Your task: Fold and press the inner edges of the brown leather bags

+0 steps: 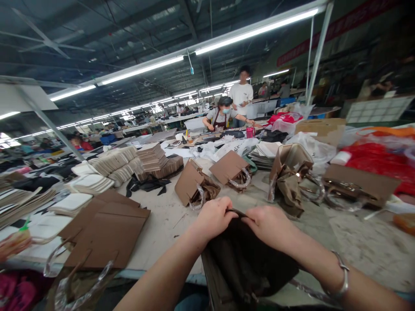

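Observation:
In the head view, both my hands pinch the upper edge of a dark brown handbag [249, 259] that is tilted at the table's front edge. My left hand [215, 216] grips that edge on the left, thumb and fingers closed. A short way to the right, my right hand [269, 222] pinches the same edge; a silver bangle circles that wrist. The bag's dark inner side faces me, and its lower part runs out of view. Beyond my hands stand brown handbags with plastic-wrapped handles, one [189, 183] just past my left hand and another [231, 170] farther back.
Flat brown bag pieces [110, 229] with wrapped handles overhang the table edge at left. Stacked pale panels [110, 166] stand behind them. More brown bags [359, 181] and red plastic-wrapped material [382, 160] lie at right. Co-workers [223, 114] are across the table.

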`<move>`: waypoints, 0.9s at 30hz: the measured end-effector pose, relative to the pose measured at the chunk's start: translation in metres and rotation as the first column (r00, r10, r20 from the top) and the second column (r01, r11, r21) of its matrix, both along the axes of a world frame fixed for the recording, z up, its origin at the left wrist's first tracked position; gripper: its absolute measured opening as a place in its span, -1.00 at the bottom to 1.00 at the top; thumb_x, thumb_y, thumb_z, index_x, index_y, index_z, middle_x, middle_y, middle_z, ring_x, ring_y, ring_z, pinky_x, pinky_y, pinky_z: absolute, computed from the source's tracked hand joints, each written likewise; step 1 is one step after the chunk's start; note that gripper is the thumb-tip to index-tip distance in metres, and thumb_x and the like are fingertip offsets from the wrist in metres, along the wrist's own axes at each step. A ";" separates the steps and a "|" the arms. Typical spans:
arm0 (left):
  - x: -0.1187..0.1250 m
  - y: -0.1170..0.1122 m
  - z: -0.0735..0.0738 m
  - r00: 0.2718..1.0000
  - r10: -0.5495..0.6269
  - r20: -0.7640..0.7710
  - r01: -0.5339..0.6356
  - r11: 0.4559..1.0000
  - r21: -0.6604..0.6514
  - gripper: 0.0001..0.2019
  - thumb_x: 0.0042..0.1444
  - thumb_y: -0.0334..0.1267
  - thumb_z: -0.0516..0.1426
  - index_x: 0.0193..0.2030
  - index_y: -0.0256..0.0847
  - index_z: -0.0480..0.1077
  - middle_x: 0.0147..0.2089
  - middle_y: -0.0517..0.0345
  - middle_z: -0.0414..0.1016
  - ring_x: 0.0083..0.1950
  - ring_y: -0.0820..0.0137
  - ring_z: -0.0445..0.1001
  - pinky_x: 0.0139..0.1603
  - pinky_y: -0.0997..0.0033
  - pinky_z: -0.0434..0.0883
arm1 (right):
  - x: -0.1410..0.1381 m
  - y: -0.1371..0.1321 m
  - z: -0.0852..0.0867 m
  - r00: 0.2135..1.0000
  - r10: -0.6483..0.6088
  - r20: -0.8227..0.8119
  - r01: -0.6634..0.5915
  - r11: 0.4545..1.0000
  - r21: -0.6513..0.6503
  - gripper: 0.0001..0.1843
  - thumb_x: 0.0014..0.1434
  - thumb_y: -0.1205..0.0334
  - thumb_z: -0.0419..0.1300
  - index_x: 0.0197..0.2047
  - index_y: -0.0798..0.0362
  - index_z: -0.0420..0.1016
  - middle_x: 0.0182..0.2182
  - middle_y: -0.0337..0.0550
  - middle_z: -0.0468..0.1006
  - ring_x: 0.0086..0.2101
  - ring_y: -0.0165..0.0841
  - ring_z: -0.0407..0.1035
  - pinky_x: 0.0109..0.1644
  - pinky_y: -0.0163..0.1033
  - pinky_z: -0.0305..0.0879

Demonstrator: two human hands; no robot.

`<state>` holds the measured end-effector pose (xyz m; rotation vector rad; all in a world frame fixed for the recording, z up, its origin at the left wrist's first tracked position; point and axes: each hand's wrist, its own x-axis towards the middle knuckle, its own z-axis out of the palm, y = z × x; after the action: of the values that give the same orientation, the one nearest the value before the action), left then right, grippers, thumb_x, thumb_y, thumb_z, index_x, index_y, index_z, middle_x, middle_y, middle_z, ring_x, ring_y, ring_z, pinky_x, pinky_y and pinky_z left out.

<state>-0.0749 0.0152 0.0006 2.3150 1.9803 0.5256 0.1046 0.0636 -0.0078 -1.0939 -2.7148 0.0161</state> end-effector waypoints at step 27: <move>-0.007 -0.018 -0.002 0.985 0.142 -0.100 -0.147 0.988 -0.043 -0.82 0.16 -0.17 0.06 -0.41 -0.16 0.37 -0.33 0.16 0.50 -0.28 0.38 0.44 -0.29 0.44 0.25 | -0.018 0.011 0.008 0.997 0.067 0.028 -0.066 0.997 -0.036 -0.58 0.27 0.07 -0.04 -0.40 0.06 0.55 -0.45 -0.06 0.58 -0.39 -0.25 0.46 -0.34 -0.25 0.25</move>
<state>-0.0821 -0.0029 -0.0010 2.2192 2.1900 0.3732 0.0866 0.0742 0.0006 -1.0199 -2.7862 0.0590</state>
